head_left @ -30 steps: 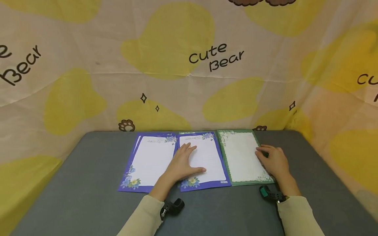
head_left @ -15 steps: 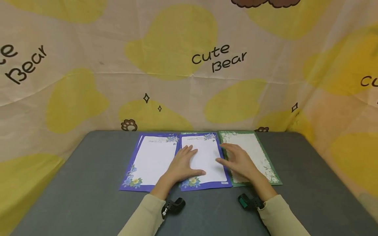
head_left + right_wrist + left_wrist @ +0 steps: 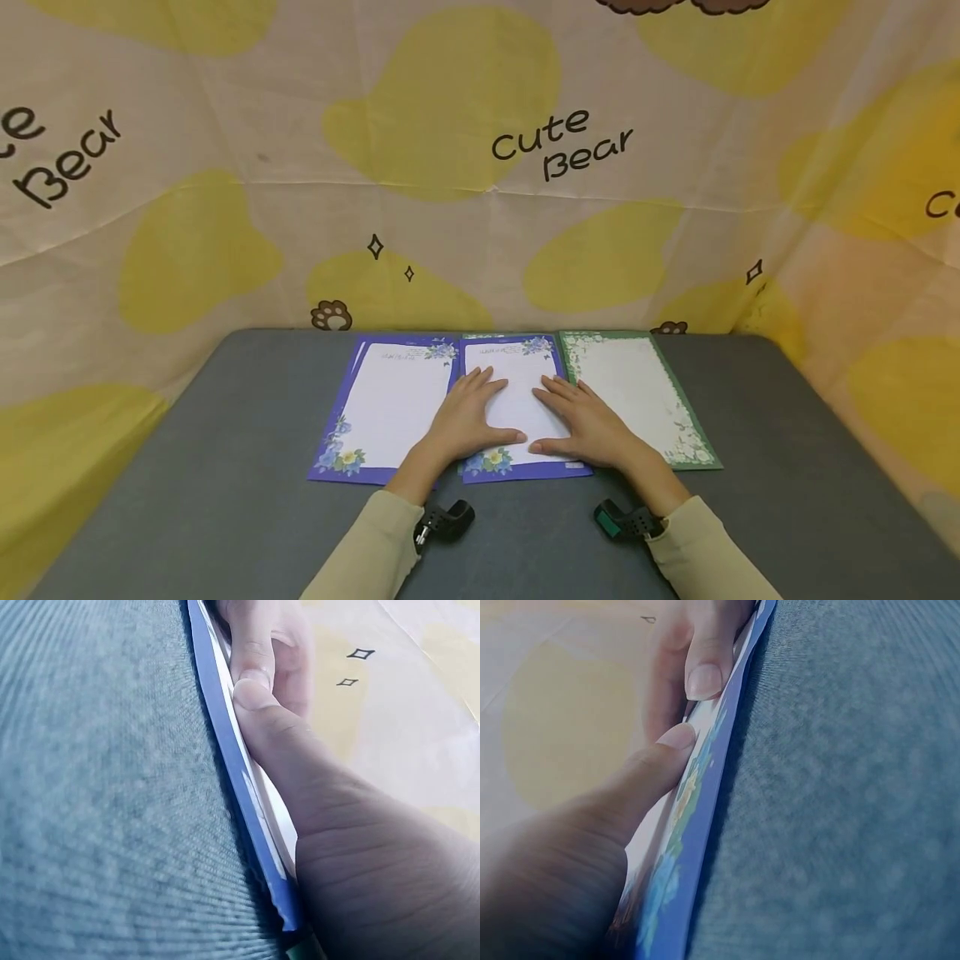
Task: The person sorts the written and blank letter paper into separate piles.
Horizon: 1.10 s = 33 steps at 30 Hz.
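Two purple-bordered sheets of floral paper lie side by side, the left sheet (image 3: 397, 400) and the middle sheet (image 3: 513, 392). My left hand (image 3: 465, 421) rests flat on the left part of the middle sheet, fingers straight and spread. On its right part lies my right hand (image 3: 588, 421), also with straight, spread fingers. The two thumbs nearly meet low on that sheet. In the left wrist view, the left thumb (image 3: 652, 772) lies on the paper near its purple border (image 3: 716, 780). The right wrist view has the right thumb (image 3: 274, 724) beside the same border.
A green-bordered sheet (image 3: 633, 400) lies to the right, partly under my right forearm. Another green edge shows behind the middle sheet. All lie on a grey table (image 3: 247, 450). A patterned cloth (image 3: 420, 108) hangs behind the table's far edge.
My right hand has moved left from the green sheet's right edge onto the middle purple sheet, laying its fingers down there. The left hand has stayed in place.
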Each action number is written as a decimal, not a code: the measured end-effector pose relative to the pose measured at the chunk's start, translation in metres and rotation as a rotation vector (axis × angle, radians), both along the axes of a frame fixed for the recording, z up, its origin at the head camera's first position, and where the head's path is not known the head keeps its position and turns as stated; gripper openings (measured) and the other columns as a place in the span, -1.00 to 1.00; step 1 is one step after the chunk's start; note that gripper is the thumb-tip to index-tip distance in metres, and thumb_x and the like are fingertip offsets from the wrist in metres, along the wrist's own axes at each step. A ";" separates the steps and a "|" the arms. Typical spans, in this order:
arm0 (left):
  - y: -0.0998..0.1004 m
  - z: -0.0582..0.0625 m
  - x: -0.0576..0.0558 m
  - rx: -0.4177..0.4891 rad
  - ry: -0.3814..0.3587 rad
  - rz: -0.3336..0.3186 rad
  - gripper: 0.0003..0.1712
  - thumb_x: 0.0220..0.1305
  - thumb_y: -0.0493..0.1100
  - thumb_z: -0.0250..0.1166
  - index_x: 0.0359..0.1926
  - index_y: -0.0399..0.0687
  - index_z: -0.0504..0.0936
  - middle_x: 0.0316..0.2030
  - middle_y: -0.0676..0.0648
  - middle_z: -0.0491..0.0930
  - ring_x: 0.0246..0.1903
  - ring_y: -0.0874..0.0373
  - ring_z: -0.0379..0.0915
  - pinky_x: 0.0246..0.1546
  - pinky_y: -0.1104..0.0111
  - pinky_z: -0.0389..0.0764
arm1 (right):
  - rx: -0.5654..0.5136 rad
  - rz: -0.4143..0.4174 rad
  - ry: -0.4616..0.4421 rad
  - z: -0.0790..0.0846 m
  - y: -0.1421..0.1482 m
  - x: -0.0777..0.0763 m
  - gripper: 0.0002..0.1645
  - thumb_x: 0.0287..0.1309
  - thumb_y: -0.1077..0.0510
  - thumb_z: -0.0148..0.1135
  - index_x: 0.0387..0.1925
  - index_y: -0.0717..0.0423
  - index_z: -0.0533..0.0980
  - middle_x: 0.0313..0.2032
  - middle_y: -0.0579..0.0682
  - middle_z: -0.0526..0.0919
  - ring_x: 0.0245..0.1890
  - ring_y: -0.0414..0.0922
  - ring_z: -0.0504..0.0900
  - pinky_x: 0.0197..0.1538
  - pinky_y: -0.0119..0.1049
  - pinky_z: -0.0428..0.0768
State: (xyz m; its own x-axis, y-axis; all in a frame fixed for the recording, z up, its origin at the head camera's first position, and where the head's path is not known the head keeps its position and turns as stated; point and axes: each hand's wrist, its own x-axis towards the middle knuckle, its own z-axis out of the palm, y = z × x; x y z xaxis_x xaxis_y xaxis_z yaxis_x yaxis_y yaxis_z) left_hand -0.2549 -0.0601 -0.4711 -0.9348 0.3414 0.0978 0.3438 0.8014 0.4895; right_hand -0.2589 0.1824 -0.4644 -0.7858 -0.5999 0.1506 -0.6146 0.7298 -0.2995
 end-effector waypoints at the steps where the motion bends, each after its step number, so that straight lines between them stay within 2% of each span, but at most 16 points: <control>1: 0.000 0.000 0.000 -0.002 -0.001 0.001 0.10 -0.02 0.44 0.46 0.46 0.04 0.39 0.55 -0.16 0.18 0.58 -0.16 -0.01 0.55 -0.12 0.09 | -0.001 -0.002 -0.001 0.000 0.000 0.000 0.05 0.05 -0.41 0.37 0.43 0.07 0.39 0.49 0.15 0.33 0.51 0.15 0.28 0.52 0.29 0.14; 13: 0.002 0.001 -0.001 -0.018 0.013 0.011 0.09 -0.02 0.44 0.47 0.44 0.01 0.42 0.51 -0.15 0.28 0.55 -0.15 0.08 0.54 -0.09 0.15 | -0.006 -0.038 0.060 -0.003 0.000 -0.001 0.04 -0.05 -0.44 0.43 0.38 0.02 0.46 0.42 0.10 0.45 0.43 0.14 0.41 0.47 0.24 0.28; 18: 0.002 0.000 -0.001 -0.032 0.031 0.011 0.07 0.01 0.44 0.44 0.44 0.02 0.42 0.49 -0.13 0.33 0.53 -0.14 0.13 0.51 -0.09 0.20 | -0.062 -0.053 0.102 -0.005 0.001 0.000 -0.06 -0.03 -0.38 0.47 0.32 0.01 0.52 0.30 0.06 0.59 0.32 0.13 0.53 0.40 0.20 0.39; 21: 0.001 0.001 0.000 -0.028 0.075 0.009 0.02 0.01 0.42 0.45 0.41 0.02 0.46 0.42 -0.12 0.42 0.47 -0.15 0.25 0.47 -0.07 0.28 | -0.146 -0.057 0.131 -0.005 0.001 -0.001 -0.20 0.00 -0.26 0.51 0.23 0.02 0.59 0.17 0.06 0.69 0.18 0.11 0.63 0.28 0.15 0.51; 25: 0.000 0.001 0.000 -0.014 0.177 0.010 -0.08 -0.04 0.38 0.50 0.30 0.04 0.58 0.23 -0.07 0.62 0.25 -0.08 0.51 0.27 0.03 0.51 | -0.242 -0.042 0.187 -0.006 0.001 -0.002 -0.36 -0.01 -0.12 0.57 0.10 0.04 0.66 0.02 0.03 0.76 0.02 0.04 0.69 0.08 0.04 0.62; 27: 0.000 0.001 0.000 -0.005 0.214 0.015 -0.12 -0.05 0.36 0.53 0.24 0.05 0.62 0.14 -0.05 0.69 0.14 -0.05 0.58 0.17 0.08 0.58 | -0.265 -0.044 0.211 -0.006 0.001 -0.003 -0.38 -0.02 -0.10 0.58 0.08 0.05 0.67 0.02 0.04 0.76 0.01 0.04 0.68 0.05 0.03 0.62; 30: 0.001 0.001 0.000 0.000 0.231 0.031 -0.19 -0.03 0.34 0.52 0.21 0.07 0.66 0.08 -0.02 0.72 0.08 -0.02 0.62 0.12 0.10 0.61 | -0.304 -0.110 0.214 -0.005 0.001 -0.002 -0.34 0.01 -0.10 0.55 0.14 0.09 0.64 0.16 0.10 0.68 0.15 0.11 0.62 0.18 0.12 0.58; 33: 0.002 0.002 0.001 0.006 0.232 0.050 -0.26 0.03 0.31 0.50 0.19 0.09 0.67 0.05 -0.01 0.74 0.05 -0.01 0.64 0.09 0.09 0.63 | -0.370 -0.246 0.168 -0.002 -0.001 -0.001 -0.24 0.11 -0.15 0.47 0.28 0.11 0.53 0.30 0.16 0.56 0.32 0.18 0.49 0.33 0.25 0.45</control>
